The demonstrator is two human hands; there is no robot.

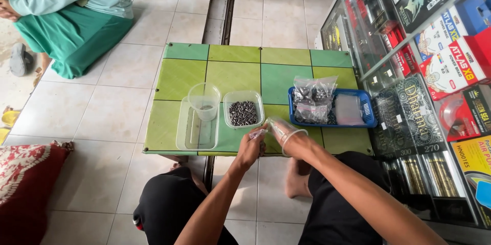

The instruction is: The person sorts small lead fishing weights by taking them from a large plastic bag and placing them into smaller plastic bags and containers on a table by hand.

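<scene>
1. My left hand (251,148) is at the near edge of the low green table (230,66), its grip pinched shut on the edge of a small clear plastic bag (262,131).
2. My right hand (294,142) sits just beside the left. It wears a clear plastic cup (280,127) over its fingers, with the cup's rim ringing the hand. I cannot tell how its grip stands inside the cup.
3. The bag hangs between my two hands, above the table's front edge and just in front of the tub of seeds.
4. That clear square tub (243,109) sits near the middle of the table and holds a heap of small dark striped seeds (242,113).
5. To its left a clear measuring cup (204,100) stands upright on a flat clear lid (197,126), touching it.
6. To the right of the tub a blue basket tray (366,107) holds filled bags of seeds (312,99) on its left side and a stack of flat empty bags (349,109) on its right.
7. A glass display case (424,71) of boxed goods stands along the table's right side.
8. Another person in green clothes (66,15) sits on the tiled floor (102,107), well apart at far left; a red patterned cushion (25,183) lies near my left knee.
</scene>
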